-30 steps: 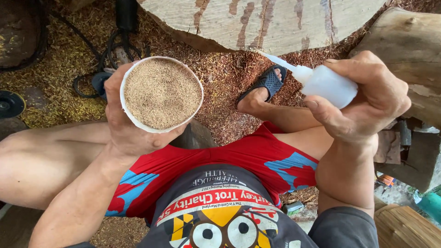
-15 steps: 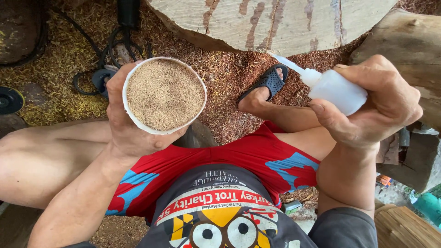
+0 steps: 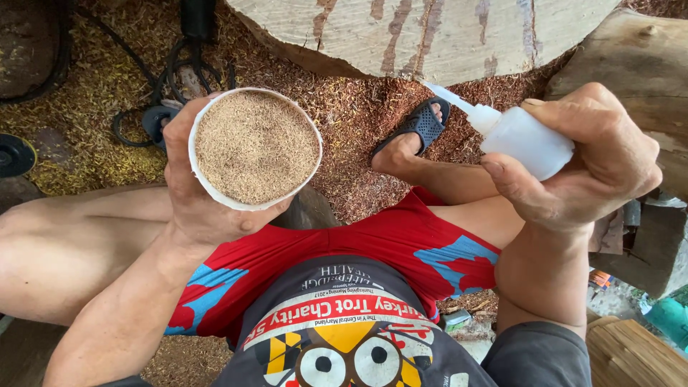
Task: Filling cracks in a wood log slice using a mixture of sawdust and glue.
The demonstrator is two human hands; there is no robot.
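Left hand [image 3: 204,208] clasped round white cup [image 3: 208,188] of sawdust [image 3: 256,145]; right hand [image 3: 584,168] gripping squeeze bottle [image 3: 519,136]

One white cup [image 3: 255,147] of sawdust and one white squeeze bottle [image 3: 522,137]. Two hands. One black sandal [image 3: 419,125], one pale log [image 3: 423,36].

The cup [image 3: 208,188] looks like thin white paper, matt, and it holds fine, dry, grainy sawdust [image 3: 256,145]. The bottle [image 3: 519,140] is smooth, cloudy white plastic. The big log [image 3: 430,36] is pale, rough wood. The sandal [image 3: 419,125] looks like dark rubber with small holes.
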